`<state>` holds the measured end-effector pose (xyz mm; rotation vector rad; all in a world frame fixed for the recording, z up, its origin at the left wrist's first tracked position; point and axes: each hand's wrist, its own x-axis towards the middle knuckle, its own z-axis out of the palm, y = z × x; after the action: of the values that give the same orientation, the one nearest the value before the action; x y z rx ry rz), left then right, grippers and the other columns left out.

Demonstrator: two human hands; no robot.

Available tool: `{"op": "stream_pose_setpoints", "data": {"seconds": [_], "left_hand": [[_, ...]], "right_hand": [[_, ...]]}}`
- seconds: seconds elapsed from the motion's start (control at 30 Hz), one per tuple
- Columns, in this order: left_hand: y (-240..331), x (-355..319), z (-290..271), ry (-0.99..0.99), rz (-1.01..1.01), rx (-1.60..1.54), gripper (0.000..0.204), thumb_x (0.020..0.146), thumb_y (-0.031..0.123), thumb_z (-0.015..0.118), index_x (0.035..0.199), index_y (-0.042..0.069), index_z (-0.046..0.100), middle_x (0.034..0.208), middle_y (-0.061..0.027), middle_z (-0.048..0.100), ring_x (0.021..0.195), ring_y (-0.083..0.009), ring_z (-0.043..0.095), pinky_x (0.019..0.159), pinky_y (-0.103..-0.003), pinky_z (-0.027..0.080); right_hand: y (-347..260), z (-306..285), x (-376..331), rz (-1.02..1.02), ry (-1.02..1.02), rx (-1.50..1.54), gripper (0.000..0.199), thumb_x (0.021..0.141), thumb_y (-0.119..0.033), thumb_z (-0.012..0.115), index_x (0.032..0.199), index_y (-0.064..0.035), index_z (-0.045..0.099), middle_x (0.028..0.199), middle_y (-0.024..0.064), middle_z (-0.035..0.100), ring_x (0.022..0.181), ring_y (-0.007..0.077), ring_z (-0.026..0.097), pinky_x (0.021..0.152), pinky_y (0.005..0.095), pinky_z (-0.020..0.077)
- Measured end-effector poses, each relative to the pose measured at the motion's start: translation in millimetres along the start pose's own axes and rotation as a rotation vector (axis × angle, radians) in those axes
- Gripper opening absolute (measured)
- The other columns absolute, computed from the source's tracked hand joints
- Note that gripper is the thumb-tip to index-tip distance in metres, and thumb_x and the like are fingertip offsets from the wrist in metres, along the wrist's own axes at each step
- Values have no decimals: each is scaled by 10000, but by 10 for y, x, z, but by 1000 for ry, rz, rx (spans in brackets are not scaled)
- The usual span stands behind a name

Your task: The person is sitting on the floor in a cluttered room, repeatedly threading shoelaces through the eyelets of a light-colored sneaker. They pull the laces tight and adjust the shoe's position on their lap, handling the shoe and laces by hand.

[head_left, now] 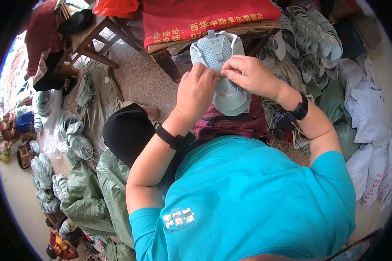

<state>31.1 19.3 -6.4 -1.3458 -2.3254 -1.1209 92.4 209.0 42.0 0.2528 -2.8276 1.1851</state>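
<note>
A pale blue-grey shoe upper with a mesh tongue lies over my lap, its far end against the edge of a wooden stool. Both of my hands meet over the middle of it. My left hand is closed in a pinch at the left side of the upper's opening. Opposite it, my right hand pinches with thumb and forefinger, the fingertips almost touching those of the left. Whatever is between the fingertips is too small to make out. Dark bands circle both wrists.
A red printed cloth covers the wooden stool ahead. Bundled shoe uppers are piled at the far right, above white sacks. Green sacks and more bundles lie at left. Another person sits at the far left.
</note>
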Motion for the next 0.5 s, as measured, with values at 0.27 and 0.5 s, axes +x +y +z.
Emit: {"op": "stream_pose_setpoints", "data": {"seconds": [0.27, 0.5], "left_hand": [[-377, -179, -868, 65, -124, 509, 88, 908, 68, 542, 989, 67, 577, 928, -158, 508, 799, -338, 561, 619, -405, 484], [-2504, -2039, -3228, 667, -827, -271, 183, 966, 11, 432, 1093, -65, 540, 1054, -169, 630, 897, -269, 656, 840, -343, 559]], "right_hand": [[74, 8, -125, 133, -17, 211, 235, 878, -178, 631, 1032, -11, 568, 871, 147, 656, 804, 270, 644, 732, 370, 497], [184, -200, -423, 346, -106, 151, 196, 886, -177, 620, 993, -16, 584, 834, 133, 630, 764, 245, 605, 701, 355, 468]]}}
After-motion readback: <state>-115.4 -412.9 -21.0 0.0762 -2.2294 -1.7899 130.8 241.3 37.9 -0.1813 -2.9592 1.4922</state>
